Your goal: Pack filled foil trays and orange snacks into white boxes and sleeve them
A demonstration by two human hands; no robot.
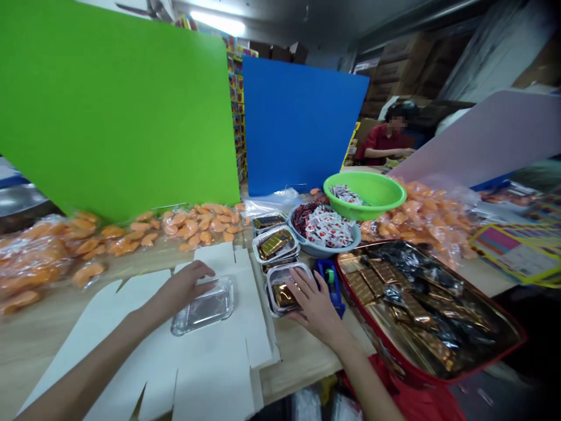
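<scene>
My left hand (186, 289) is over the upper left corner of a foil tray (205, 313), with its fingers and thumb apart. That tray lies on flat white cardboard and holds nothing that I can see. My right hand (313, 304) rests spread over another foil tray (274, 275), its fingertips at a gold-wrapped packet (284, 295) inside. Part of this packet is hidden under the fingers. Just behind, more foil trays with gold packets (274, 244) stand stacked. Beside my right hand is a blue tape dispenser (335, 298).
A red-rimmed tin (511, 339) of gold packets stands at right. Behind are a blue-grey bowl (307, 248) of sachets and a green basin (377, 202). Bagged orange pieces (201, 225) line the back, before green (131, 105) and blue boards (298, 123). A person (385, 140) sits beyond.
</scene>
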